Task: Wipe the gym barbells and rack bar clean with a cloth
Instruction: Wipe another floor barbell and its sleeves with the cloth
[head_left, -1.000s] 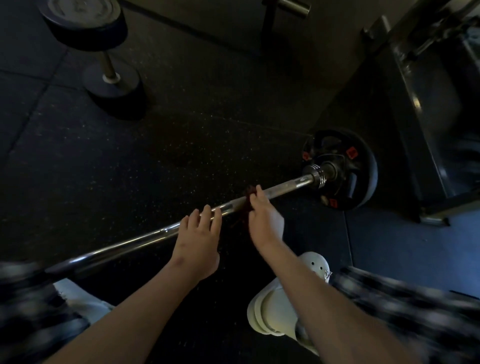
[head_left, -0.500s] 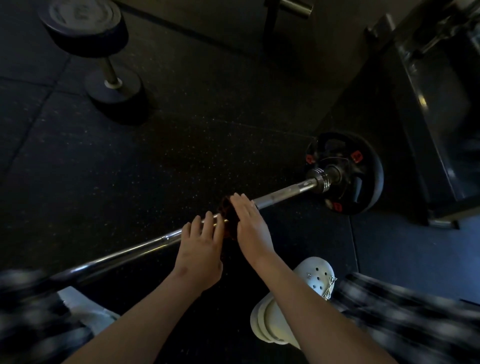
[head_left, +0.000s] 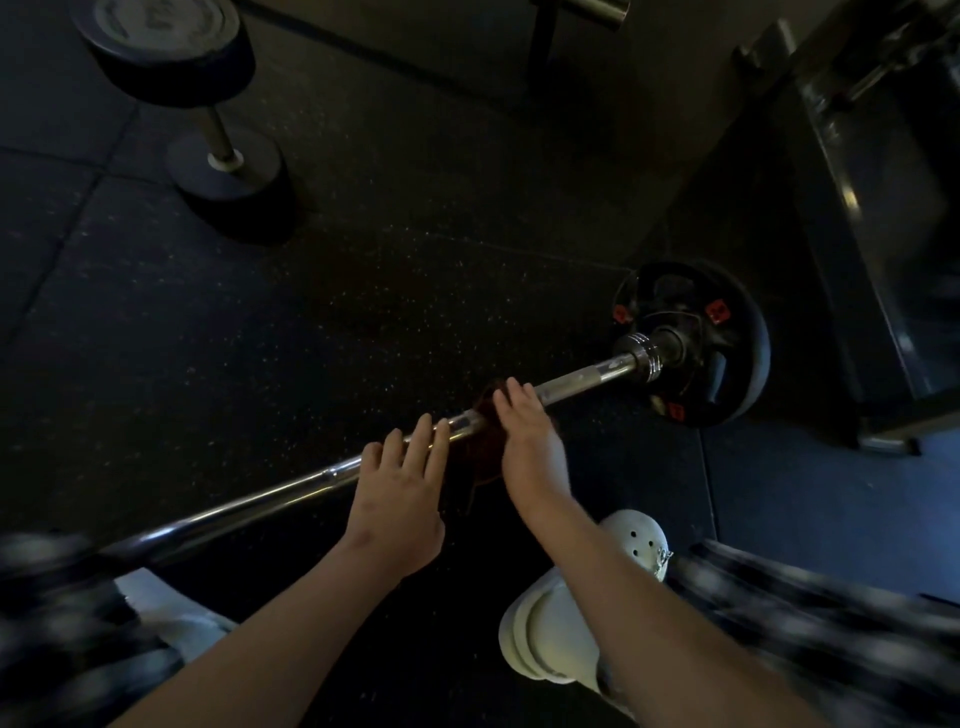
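A chrome barbell (head_left: 587, 375) lies slantwise on the dark rubber floor, with a black weight plate (head_left: 727, 358) on its right end. My left hand (head_left: 400, 493) rests on the bar's middle with its fingers straight across it. Just to its right, my right hand (head_left: 527, 441) holds a dark red cloth (head_left: 480, 462) wrapped against the bar, fingers over the top. Part of the cloth hangs below the bar between my hands. My thumb is hidden.
A dumbbell (head_left: 208, 130) stands on end at the back left. A dark metal machine frame (head_left: 883, 234) rises close to the plate on the right. My white clog (head_left: 566, 623) sits just below my right forearm. A stand post (head_left: 543, 36) is at the top.
My right hand slid the cloth along the bar toward my left hand, then back a little toward the plate. My left hand stayed on the bar.
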